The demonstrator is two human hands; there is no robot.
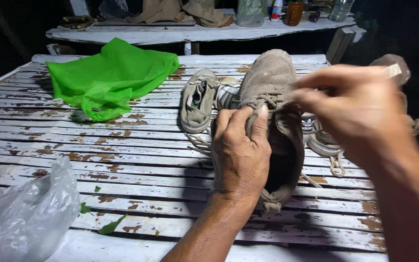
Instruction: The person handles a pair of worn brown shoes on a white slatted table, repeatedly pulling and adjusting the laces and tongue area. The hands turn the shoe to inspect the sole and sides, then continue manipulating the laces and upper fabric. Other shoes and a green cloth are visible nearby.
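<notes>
Resting at the centre of the slatted white surface (136, 155), paint peeling to rust: one dirty grey shoe (272, 92), toe pointing away, opening toward the camera.

Left hand (241, 155): fingers closed on the near side of the shoe's opening, thumb pressed at the lacing.

Right hand (360, 104): fingers pinched shut on the shoe's lace (267, 102) near the top eyelets; this hand covers part of the items behind it.

Beside the held shoe, left: a second grey shoe (198, 99), lying on the surface with its opening up, touching or nearly touching the first. Right, partly hidden by the right hand: a pale sneaker (327, 143) with loose laces trailing.

Far left: crumpled green plastic bag (110, 77), well apart from the shoes. Near left corner: clear plastic bag (23, 216), with a few green leaf scraps (110, 225) beside it.

Behind: a second white bench (195, 33) bearing cloth, a jar, a brown cup and bottles.
</notes>
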